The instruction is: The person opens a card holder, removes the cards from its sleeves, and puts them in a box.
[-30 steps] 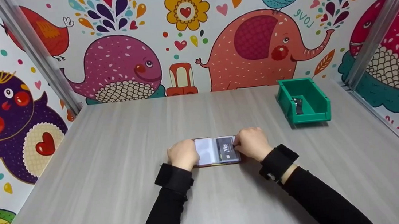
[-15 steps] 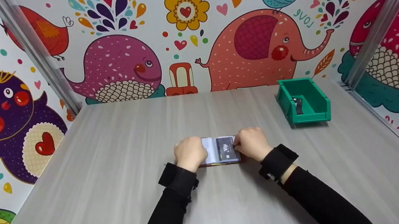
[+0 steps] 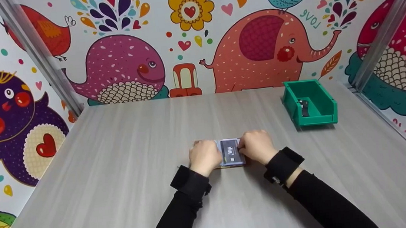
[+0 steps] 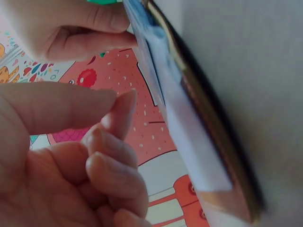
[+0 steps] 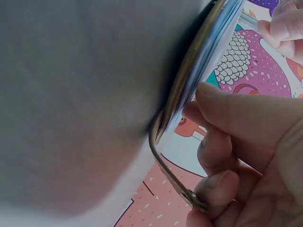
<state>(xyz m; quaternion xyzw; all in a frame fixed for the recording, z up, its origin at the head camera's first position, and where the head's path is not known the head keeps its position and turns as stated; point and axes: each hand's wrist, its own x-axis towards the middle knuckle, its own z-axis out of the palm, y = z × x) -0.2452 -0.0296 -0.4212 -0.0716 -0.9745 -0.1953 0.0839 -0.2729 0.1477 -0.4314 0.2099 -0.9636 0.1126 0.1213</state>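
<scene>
A card holder (image 4: 201, 161) with a brown cover and clear plastic sleeves lies open on the table. Its right-hand page shows a dark card (image 3: 229, 149) marked "Vip". My right hand (image 3: 257, 146) pinches the outer edge of that page between thumb and index finger. In the right wrist view, the holder's strap (image 5: 170, 177) curves out from the cover to my lower fingers. My left hand (image 3: 205, 156) covers most of the left-hand page in the head view. Its fingers are curled, thumb tip against index fingertip (image 4: 125, 101), with nothing visible between them, apart from the pages.
At the back right of the table (image 3: 124, 147) stands a green bin (image 3: 317, 120) with dark cards (image 3: 304, 108) inside. Printed cartoon panels (image 3: 189, 44) line the back and both sides, joined by metal posts (image 3: 39, 57) at the corners.
My left hand has moved right, from the left edge of the card holder to over its left-hand page, near the fold. My right hand has stayed at the right edge.
</scene>
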